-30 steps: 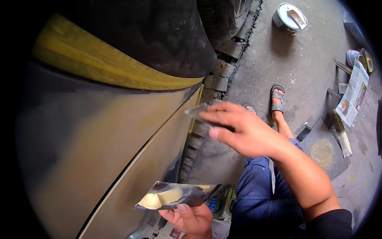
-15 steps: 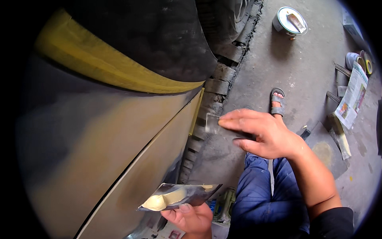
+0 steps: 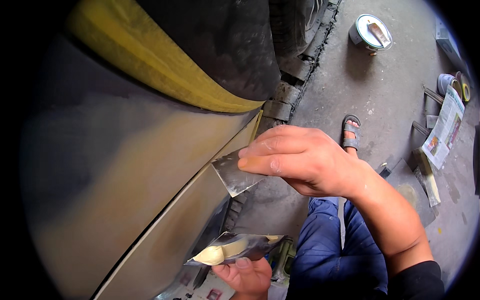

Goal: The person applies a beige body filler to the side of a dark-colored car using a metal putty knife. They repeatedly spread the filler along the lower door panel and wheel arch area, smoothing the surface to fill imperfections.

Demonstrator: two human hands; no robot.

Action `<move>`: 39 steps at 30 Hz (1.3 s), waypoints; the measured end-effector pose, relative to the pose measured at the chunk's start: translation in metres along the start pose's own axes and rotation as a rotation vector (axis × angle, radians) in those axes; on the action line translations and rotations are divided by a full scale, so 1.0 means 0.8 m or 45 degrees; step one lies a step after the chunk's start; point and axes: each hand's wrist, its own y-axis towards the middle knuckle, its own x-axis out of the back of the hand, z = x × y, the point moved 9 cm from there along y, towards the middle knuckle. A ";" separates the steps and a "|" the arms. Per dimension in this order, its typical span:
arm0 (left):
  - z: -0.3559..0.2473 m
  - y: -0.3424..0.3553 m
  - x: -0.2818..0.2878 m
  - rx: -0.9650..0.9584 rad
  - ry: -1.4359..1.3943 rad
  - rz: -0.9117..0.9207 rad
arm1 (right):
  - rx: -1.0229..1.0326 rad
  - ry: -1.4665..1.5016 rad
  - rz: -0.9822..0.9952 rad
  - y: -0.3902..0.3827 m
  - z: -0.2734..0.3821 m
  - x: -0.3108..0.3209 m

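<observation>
My right hand (image 3: 305, 162) grips a thin, square metal scraper (image 3: 232, 172) between thumb and fingers, hovering over or against the car panel (image 3: 130, 190) near its seam; contact is unclear. The panel has tan filler patches on dark grey, below a yellow band (image 3: 165, 65). Lower down, my left hand (image 3: 247, 277) holds a dark flat spreader plate (image 3: 262, 245) level, with cream putty (image 3: 210, 255) heaped on its left end.
A wheel (image 3: 295, 22) sits at the top. On the concrete floor are a round tin (image 3: 372, 32) with a brush on its lid, newspaper (image 3: 442, 127), more tins, boards and a flat sheet (image 3: 420, 212). My legs and sandalled foot show below me.
My right hand has swung the scraper left and down toward the panel seam, turning it flatter. My left hand with the putty plate has shifted slightly right.
</observation>
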 end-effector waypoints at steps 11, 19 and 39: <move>0.010 -0.007 0.024 0.023 0.115 -0.100 | 0.028 -0.094 0.044 0.008 -0.018 -0.013; 0.008 -0.005 0.019 0.032 0.121 -0.095 | -0.078 -0.180 0.145 -0.003 -0.049 -0.013; 0.007 0.010 -0.008 0.051 0.125 0.019 | -0.383 -0.319 0.137 -0.065 -0.101 0.002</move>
